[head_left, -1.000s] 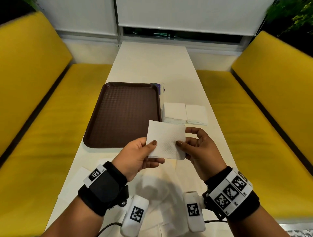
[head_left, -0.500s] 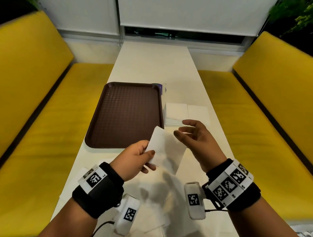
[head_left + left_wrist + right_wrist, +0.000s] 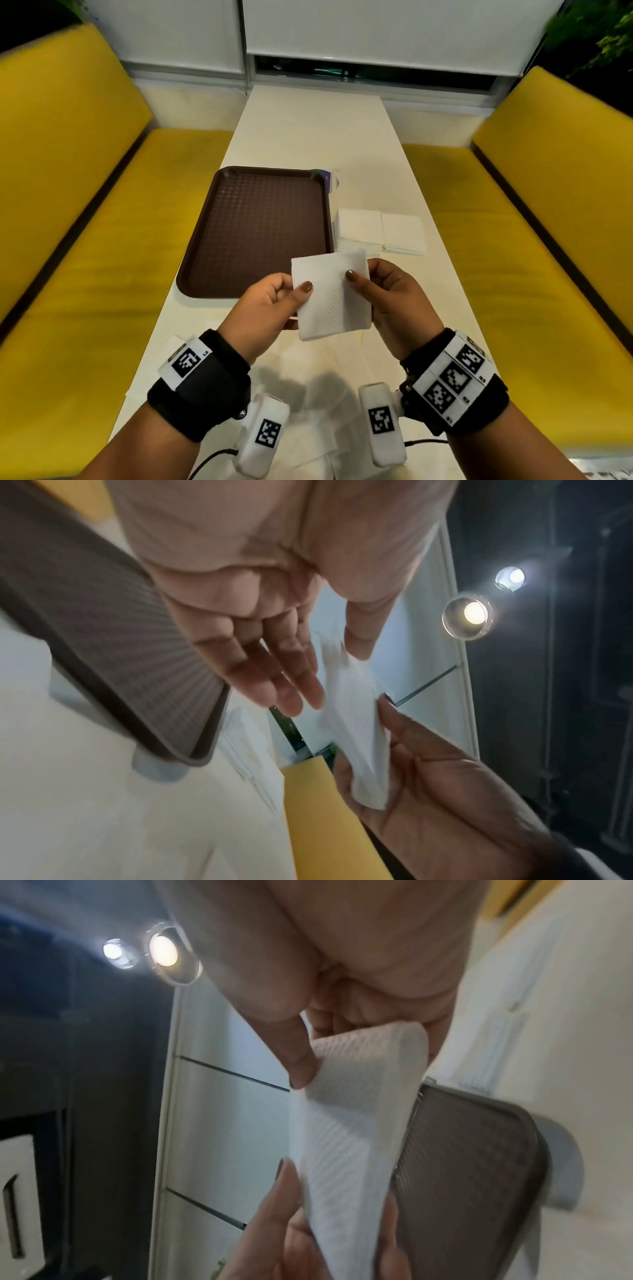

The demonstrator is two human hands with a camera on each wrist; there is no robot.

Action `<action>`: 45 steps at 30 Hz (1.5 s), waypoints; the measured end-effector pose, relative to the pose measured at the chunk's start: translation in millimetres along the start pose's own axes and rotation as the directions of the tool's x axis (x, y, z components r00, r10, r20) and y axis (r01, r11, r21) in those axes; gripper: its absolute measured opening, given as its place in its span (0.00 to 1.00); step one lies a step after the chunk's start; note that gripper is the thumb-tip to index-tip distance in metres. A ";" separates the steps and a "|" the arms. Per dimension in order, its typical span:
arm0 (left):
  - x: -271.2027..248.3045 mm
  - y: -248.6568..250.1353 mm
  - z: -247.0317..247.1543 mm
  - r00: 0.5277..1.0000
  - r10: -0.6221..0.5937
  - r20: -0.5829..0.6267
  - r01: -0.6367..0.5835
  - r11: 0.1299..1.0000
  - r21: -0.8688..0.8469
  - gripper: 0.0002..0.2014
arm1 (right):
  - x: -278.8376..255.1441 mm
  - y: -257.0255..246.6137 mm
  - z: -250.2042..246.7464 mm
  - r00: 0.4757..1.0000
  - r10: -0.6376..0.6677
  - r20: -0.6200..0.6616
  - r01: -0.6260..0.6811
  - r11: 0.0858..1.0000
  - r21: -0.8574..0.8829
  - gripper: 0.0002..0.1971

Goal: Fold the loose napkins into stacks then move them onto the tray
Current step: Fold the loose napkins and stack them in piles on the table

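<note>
The right hand (image 3: pixel 387 301), apart half a second ago, has returned to pinch the napkin (image 3: pixel 330 294), now held flat between it and the left hand (image 3: pixel 270 305).

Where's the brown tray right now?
In the head view the tray lies on the table's left half, with two napkin stacks just right of it.

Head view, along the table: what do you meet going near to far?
Loose napkins → held napkin pinched by left hand and right hand → folded stacks → bare far table.
</note>
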State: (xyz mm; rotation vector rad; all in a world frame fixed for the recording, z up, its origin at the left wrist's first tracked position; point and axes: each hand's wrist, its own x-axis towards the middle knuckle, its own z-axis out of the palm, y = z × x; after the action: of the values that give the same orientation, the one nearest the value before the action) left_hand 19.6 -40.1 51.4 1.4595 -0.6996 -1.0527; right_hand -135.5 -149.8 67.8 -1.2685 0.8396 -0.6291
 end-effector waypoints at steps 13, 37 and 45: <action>-4.4 -6.0 3.3 0.984 0.178 -0.017 -0.177 0.983 0.040 0.12 | -5.6 0.0 9.1 0.973 -0.232 0.005 0.230 0.961 -0.155 0.10; -8.5 -1.2 6.4 0.982 0.177 0.062 -0.180 0.983 0.040 0.14 | 0.9 2.9 9.3 0.980 -0.184 0.072 0.196 0.951 -0.241 0.06; -9.5 -0.5 13.0 0.980 0.194 0.054 -0.196 0.979 0.054 0.14 | -0.6 2.3 8.6 0.984 -0.177 0.035 0.180 0.952 -0.248 0.05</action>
State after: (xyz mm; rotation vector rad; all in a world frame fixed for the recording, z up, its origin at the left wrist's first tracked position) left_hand 3.9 -37.4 53.6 1.3884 -0.8965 -0.9244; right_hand -128.9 -144.0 66.4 -1.5897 0.8181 -0.6732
